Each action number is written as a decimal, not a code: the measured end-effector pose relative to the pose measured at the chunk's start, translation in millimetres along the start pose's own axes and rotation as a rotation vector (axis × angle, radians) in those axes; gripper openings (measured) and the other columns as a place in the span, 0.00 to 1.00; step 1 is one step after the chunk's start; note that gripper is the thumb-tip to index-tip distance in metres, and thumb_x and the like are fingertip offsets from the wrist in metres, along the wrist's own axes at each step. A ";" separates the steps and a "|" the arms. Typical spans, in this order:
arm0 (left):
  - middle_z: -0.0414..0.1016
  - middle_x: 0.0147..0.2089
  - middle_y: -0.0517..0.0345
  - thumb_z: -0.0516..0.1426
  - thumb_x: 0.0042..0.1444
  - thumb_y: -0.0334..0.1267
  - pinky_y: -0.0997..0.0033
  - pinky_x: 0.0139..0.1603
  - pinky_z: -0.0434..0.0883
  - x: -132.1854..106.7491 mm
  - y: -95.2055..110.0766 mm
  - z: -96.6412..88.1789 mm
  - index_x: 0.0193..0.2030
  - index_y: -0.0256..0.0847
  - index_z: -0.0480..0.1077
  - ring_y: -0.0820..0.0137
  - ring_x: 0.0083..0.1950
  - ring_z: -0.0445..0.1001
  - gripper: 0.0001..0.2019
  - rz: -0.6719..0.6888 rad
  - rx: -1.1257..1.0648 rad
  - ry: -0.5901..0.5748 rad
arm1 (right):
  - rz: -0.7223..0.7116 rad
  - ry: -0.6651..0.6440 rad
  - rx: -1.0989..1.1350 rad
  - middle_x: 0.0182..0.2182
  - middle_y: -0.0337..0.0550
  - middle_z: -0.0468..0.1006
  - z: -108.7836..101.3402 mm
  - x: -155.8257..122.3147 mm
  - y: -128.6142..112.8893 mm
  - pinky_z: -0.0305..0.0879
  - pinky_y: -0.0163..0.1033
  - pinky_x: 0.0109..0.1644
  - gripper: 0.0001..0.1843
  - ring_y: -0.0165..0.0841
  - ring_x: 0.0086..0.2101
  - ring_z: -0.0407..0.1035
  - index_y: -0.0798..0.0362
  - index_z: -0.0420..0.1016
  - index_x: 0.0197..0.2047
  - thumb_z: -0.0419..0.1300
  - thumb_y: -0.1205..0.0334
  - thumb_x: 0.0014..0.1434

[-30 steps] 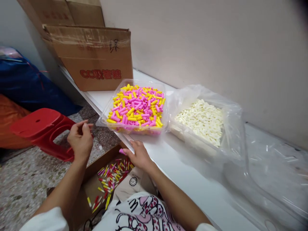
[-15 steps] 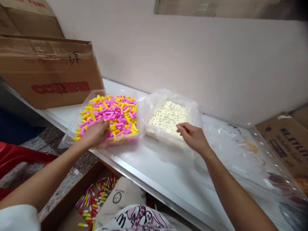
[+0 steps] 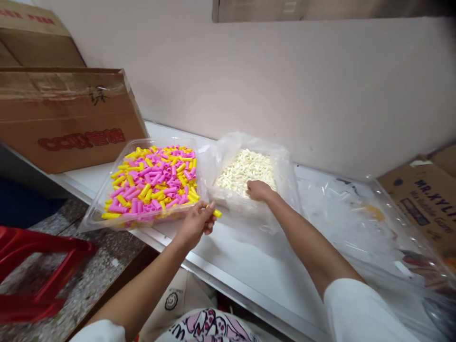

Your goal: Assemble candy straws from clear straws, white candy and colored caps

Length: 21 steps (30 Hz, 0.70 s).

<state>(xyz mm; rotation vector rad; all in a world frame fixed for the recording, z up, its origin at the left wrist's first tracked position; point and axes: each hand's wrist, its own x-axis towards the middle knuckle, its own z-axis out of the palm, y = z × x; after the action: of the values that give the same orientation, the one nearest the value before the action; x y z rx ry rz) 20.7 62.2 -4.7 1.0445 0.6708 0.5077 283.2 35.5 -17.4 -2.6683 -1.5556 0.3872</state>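
Observation:
My left hand (image 3: 196, 222) pinches a small yellow tube (image 3: 215, 212) just in front of the clear tray (image 3: 96, 213) heaped with pink and yellow tubes (image 3: 153, 183). My right hand (image 3: 259, 190) reaches into the plastic-lined tray (image 3: 249, 209) of small white pieces (image 3: 245, 168), fingers curled down among them; what they grip is hidden. Both trays stand side by side on the white table (image 3: 249, 266).
A large cardboard box (image 3: 67, 118) stands on the table to the left of the trays. Crumpled clear plastic (image 3: 359, 213) covers the table on the right, next to another carton (image 3: 423, 199). A red stool (image 3: 32, 270) stands on the floor at the left.
My left hand has come out of the coloured tray holding a yellow tube and moved right. My right hand has gone forward into the white pieces. The view has shifted slightly.

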 end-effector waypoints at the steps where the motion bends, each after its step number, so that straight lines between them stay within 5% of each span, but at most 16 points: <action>1: 0.69 0.23 0.64 0.66 0.40 0.51 0.83 0.16 0.55 -0.6 -3.0 0.4 0.32 0.41 0.59 0.81 0.18 0.59 0.23 -0.027 -0.062 -0.021 | -0.011 0.030 0.010 0.41 0.56 0.77 -4.8 -6.5 0.3 0.63 0.38 0.40 0.14 0.40 0.41 0.70 0.60 0.72 0.46 0.52 0.64 0.59; 4: 0.72 0.29 0.60 0.69 0.38 0.45 0.80 0.23 0.65 -3.2 -5.6 -1.2 0.38 0.37 0.66 0.79 0.25 0.66 0.24 -0.016 -0.164 -0.061 | -0.080 0.187 0.194 0.37 0.47 0.76 -19.8 -36.8 -7.4 0.64 0.36 0.40 0.18 0.34 0.38 0.70 0.56 0.63 0.54 0.42 0.62 0.65; 7: 0.70 0.28 0.62 0.68 0.40 0.46 0.82 0.19 0.61 -6.0 -6.5 -1.1 0.37 0.35 0.68 0.82 0.22 0.63 0.22 -0.031 -0.184 -0.072 | -0.234 0.287 0.601 0.32 0.39 0.73 -21.1 -77.0 -27.5 0.66 0.35 0.34 0.15 0.30 0.31 0.69 0.50 0.62 0.49 0.43 0.54 0.65; 11: 0.68 0.24 0.64 0.66 0.43 0.49 0.83 0.15 0.54 -11.1 -11.0 4.9 0.33 0.37 0.66 0.83 0.18 0.59 0.20 -0.062 -0.198 -0.056 | -0.339 0.098 0.952 0.32 0.37 0.71 1.1 -124.1 -53.6 0.65 0.33 0.26 0.15 0.27 0.26 0.69 0.49 0.62 0.46 0.43 0.49 0.65; 17: 0.73 0.30 0.58 0.67 0.42 0.47 0.80 0.19 0.61 -21.9 -14.7 15.9 0.32 0.38 0.64 0.79 0.23 0.65 0.20 -0.070 -0.173 -0.115 | -0.386 0.172 0.917 0.32 0.38 0.68 20.3 -153.1 -58.9 0.64 0.35 0.33 0.15 0.26 0.28 0.64 0.49 0.66 0.50 0.48 0.52 0.65; 21: 0.68 0.29 0.62 0.63 0.47 0.50 0.80 0.20 0.57 -27.1 -14.3 17.6 0.34 0.39 0.63 0.81 0.22 0.60 0.18 -0.043 -0.097 -0.227 | -0.320 0.151 0.995 0.25 0.33 0.65 17.0 -158.6 -54.3 0.59 0.33 0.29 0.12 0.26 0.26 0.60 0.51 0.66 0.41 0.52 0.51 0.63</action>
<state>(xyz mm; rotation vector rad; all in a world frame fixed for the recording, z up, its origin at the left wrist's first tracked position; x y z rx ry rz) 15.4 27.3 -4.7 0.9764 0.4624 0.3740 158.5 -75.4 5.7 -1.6297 -1.2292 0.6860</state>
